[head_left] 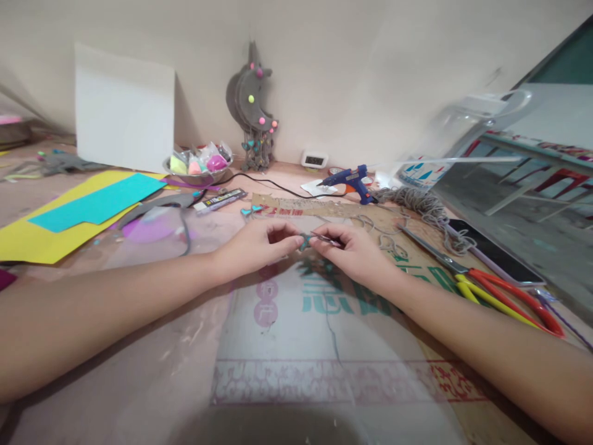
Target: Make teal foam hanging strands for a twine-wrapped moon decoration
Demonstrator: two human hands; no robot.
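Observation:
My left hand (259, 246) and my right hand (354, 248) meet over a flattened cardboard sheet (324, 321) on the table. Both hands are pinched together around a small teal piece (304, 241), fingertips almost touching. My right hand also grips a thin dark pointed thing (324, 237) that I cannot name. Another small teal shape (247, 211) lies on the cardboard a little beyond my left hand.
A blue glue gun (351, 180) with a black cord, grey yarn (424, 207), red-and-yellow scissors (491, 289) and a phone (493, 250) lie to the right. On the left are yellow (50, 238) and teal (95, 203) paper, a bowl of pompoms (199, 165) and a grey moon craft (252, 105).

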